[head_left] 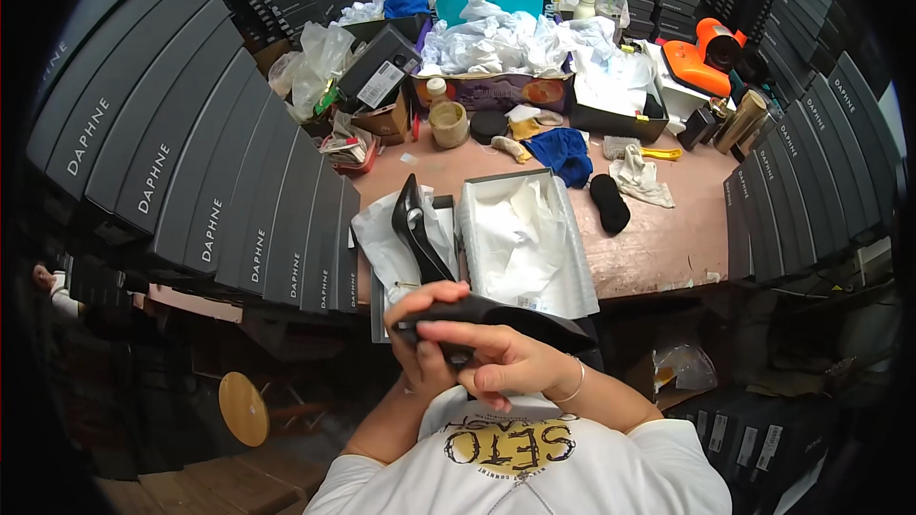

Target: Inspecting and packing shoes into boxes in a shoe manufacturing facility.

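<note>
A black pointed high-heeled shoe point(542, 322) is held in front of my chest, its narrow end toward the left. My left hand point(426, 372) is wrapped round that end, fingers over the far side and thumb on the near side. My right hand point(520, 362) lies against the shoe's near side, index finger stretched along it and thumb apart. Just beyond, a matching black shoe point(420, 240) rests on white tissue in a dark shoebox point(375, 310). Beside it stands a second open box part point(578, 262), pale inside, with white paper point(520, 234) in it.
Stacks of dark shoeboxes rise at left point(143, 153) and right point(792, 162). Across the pink table point(658, 248) are a black sponge-like pad point(609, 204), a blue cloth point(561, 154), a jar point(447, 124), a yellow-handled brush point(658, 154), a paper-filled carton point(491, 92) and an orange device point(701, 62).
</note>
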Motion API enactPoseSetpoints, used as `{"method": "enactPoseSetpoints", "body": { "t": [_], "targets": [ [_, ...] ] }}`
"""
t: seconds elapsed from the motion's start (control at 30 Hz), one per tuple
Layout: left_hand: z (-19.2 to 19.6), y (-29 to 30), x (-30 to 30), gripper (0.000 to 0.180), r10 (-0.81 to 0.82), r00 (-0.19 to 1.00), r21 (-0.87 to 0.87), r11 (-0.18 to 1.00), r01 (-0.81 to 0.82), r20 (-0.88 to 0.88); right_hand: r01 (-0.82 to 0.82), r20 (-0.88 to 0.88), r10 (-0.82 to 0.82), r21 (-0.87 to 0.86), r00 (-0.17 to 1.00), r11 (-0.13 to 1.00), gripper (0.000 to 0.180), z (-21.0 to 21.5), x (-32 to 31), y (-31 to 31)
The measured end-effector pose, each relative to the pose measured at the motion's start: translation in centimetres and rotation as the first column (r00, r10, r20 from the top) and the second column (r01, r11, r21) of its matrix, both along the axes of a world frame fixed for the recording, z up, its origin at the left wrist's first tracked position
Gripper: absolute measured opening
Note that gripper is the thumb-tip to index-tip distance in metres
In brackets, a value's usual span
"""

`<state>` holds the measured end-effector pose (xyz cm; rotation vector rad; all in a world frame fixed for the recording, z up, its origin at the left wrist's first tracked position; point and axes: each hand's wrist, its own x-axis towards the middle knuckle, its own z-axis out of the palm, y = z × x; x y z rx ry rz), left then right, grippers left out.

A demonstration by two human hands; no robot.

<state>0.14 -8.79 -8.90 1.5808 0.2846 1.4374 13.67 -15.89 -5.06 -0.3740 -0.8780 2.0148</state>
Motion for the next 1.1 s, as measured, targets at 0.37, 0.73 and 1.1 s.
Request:
{"method": "enactPoseSetpoints", "body": {
  "t": [0.37,0.73,1.1],
  "targets": [
    [-2.6,8.2,-0.9,0.037,-0.477,0.878,-0.811,0.497,0.31,0.044,-0.18,0.661,-0.687,0.747,0.302,0.64,0.065,-2.4,2.6,-0.9],
    [-8.2,6.1,-1.6,0.038,-0.398,0.916,-0.903,0.41,0.128,-0.051,-0.052,0.606,-0.789,0.795,0.104,0.604,0.048,-12.7,-4.0,3.8],
    [-5.7,-2.9,-0.9,0.065,-0.166,0.962,-0.949,0.194,0.249,0.219,0.051,0.719,-0.674,0.677,0.171,0.735,0.053,-8.5,-1.1,4.1]
  ]
}}
